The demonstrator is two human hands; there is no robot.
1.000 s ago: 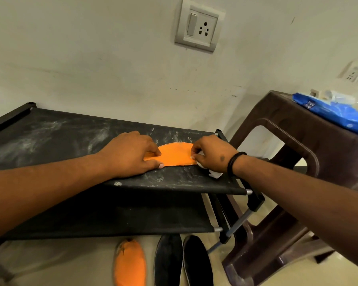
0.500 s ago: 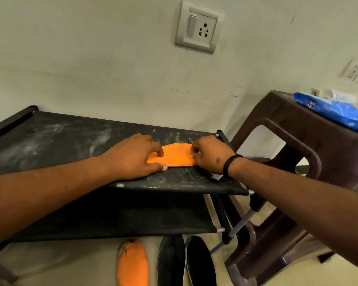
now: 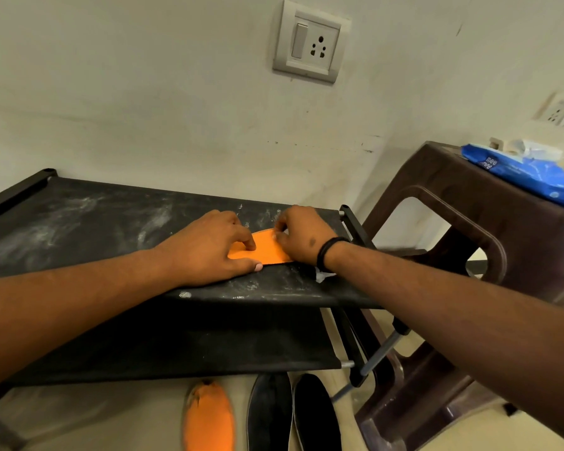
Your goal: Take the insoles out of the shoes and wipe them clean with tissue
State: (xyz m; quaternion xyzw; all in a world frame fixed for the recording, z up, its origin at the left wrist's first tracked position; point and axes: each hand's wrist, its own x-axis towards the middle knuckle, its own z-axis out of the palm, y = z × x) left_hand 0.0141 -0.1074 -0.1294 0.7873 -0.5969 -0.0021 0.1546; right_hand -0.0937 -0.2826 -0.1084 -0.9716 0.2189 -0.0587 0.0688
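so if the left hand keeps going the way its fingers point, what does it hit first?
The right hand, probably: the left hand's fingers point right along the orange insole, and the right hand sits at its far end. Depth is unclear.

An insole (image 3: 267,250) lay on the top shelf (image 3: 79,229) of the rack, near its right edge, with the left hand (image 3: 209,249) on its left end and the right hand (image 3: 302,237) on its right end. A tissue (image 3: 323,276) showed under the right wrist. Right of the rack stood a stool (image 3: 489,242) with a wipes pack (image 3: 528,174) on top. On the floor (image 3: 111,418) before the rack lay a second insole (image 3: 209,418), with two shoes (image 3: 292,415) just to its right. A wall socket (image 3: 310,40) sat behind, above the rack.
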